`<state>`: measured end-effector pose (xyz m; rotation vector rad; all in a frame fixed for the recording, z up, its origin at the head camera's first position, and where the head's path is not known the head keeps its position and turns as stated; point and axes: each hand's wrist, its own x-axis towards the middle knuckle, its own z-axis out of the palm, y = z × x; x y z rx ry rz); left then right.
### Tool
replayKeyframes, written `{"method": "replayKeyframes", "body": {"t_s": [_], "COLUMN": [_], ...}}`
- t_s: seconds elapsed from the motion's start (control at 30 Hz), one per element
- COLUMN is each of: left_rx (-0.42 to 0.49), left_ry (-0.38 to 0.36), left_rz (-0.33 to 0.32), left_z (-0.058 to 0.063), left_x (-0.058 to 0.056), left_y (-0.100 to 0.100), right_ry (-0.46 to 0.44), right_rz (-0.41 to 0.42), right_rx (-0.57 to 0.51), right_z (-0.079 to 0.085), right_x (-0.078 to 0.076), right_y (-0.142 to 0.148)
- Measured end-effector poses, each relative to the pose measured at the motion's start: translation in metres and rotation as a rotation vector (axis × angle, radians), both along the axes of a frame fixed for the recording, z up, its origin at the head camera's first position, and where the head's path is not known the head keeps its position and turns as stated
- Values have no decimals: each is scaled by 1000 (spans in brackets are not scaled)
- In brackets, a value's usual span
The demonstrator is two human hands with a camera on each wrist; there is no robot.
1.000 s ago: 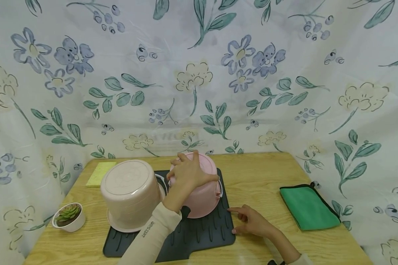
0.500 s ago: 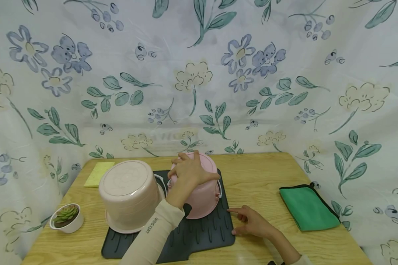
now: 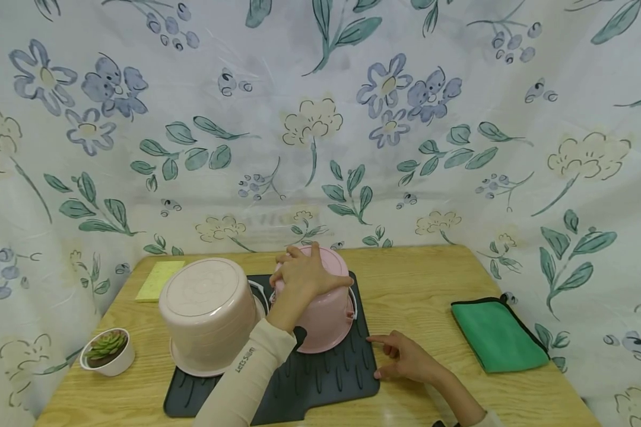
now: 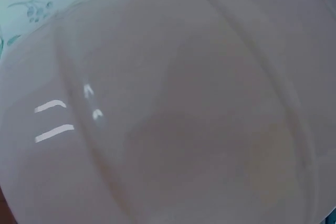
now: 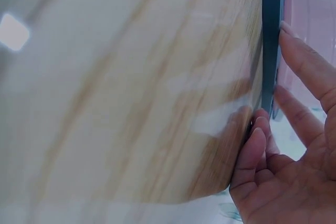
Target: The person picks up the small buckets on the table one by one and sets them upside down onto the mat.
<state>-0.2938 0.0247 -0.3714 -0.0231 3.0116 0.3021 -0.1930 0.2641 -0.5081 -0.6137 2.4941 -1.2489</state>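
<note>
Upside down on a dark ribbed drying mat [image 3: 333, 376] stands a pink bucket [image 3: 323, 326] with a white handle. My left hand [image 3: 301, 279] grips its upturned base, fingers spread over the far and left sides and thumb across the right. Left of it, a larger cream bucket [image 3: 203, 323] is also upside down; its glossy wall [image 4: 184, 103] fills the left wrist view. At the mat's right edge [image 5: 270, 40], my right hand [image 3: 406, 357] touches the rim with index finger and thumb tips, the other fingers bent, as the right wrist view shows from close up.
A small potted succulent [image 3: 108, 351] stands at the left, with a yellow cloth or pad [image 3: 160, 280] behind it. To the right lies a green zipped pouch [image 3: 498, 335]. Behind the wooden table [image 3: 411, 284] hangs a floral curtain [image 3: 320, 154].
Both hands and both buckets hold almost the same places. Only a slight shift of the head view and a tiny movement of the left forearm show.
</note>
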Motion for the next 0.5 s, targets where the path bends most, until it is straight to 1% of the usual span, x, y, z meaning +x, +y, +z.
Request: {"method": "replayKeyframes", "body": {"t_s": [0.33,0.43,0.5], "left_rx": [-2,27,63], "left_ry": [44,49,66], "left_rz": [-16,-25,-39], "left_z": [-5,-6,-7], "left_x": [4,5,7], "left_y": [1,0,-4], "right_ry": [-2,-1,5], "right_rz": [5,10,19], "right_rx": [8,4,4], "right_z": [1,1,1], "right_x": [1,1,1], "right_y": [0,1,1]}}
